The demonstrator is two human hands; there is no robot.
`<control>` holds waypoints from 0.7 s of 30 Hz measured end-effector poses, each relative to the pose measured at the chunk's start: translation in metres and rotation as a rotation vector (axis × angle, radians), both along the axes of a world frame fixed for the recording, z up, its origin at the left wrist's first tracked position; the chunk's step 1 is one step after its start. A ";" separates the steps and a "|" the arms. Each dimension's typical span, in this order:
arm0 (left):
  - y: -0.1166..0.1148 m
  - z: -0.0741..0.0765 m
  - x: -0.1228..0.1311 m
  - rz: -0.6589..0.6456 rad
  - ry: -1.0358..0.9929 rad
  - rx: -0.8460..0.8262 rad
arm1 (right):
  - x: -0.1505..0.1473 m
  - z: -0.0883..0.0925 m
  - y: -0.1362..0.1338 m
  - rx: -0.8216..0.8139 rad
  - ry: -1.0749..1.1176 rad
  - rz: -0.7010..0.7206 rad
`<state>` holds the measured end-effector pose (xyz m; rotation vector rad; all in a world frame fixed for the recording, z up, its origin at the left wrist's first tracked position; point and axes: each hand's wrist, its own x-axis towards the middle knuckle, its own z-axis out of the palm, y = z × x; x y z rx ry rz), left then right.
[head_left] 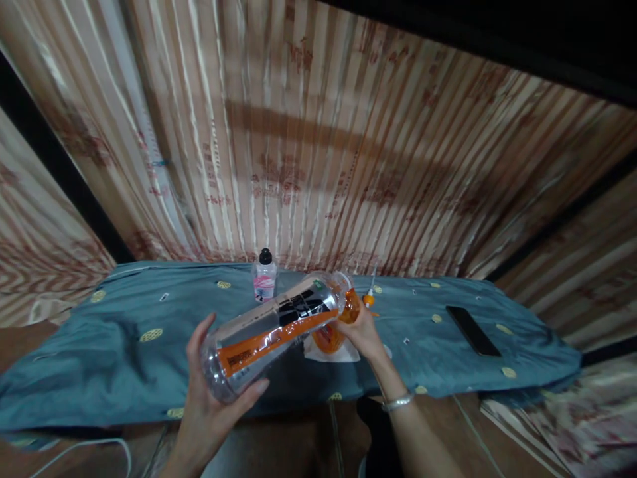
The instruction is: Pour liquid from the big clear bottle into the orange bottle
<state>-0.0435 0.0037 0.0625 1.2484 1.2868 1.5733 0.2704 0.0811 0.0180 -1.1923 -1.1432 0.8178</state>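
Observation:
A large clear plastic bottle with an orange and black label lies tilted in the air, its base lower left and its mouth to the right. My left hand is closed around its base, thumb underneath. My right hand grips the neck of a smaller orange bottle, right where the clear bottle's mouth meets it. My fingers partly hide that joint. Beneath the orange bottle lies a white cloth or tissue. Behind my right hand is a dispenser top with an orange part and a thin pale tube.
A small clear bottle with a black cap and pink label stands at the back. To the right rests a dark phone. Everything is on a blue-green cloth surface, with a striped curtain behind. A white cable hangs lower left.

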 end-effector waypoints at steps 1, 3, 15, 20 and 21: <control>0.000 0.000 0.000 0.005 0.013 0.003 | -0.001 0.000 0.000 0.004 0.009 -0.005; 0.001 0.001 0.000 0.010 0.035 0.013 | -0.002 -0.002 0.000 -0.001 0.026 -0.015; 0.002 0.005 -0.001 0.011 0.044 0.020 | 0.001 0.004 -0.003 -0.020 -0.036 -0.002; 0.002 0.007 -0.002 0.010 0.055 0.034 | -0.001 0.004 -0.003 -0.008 -0.010 -0.032; 0.002 0.007 -0.002 0.007 0.060 0.037 | -0.001 0.004 -0.003 -0.011 -0.003 -0.032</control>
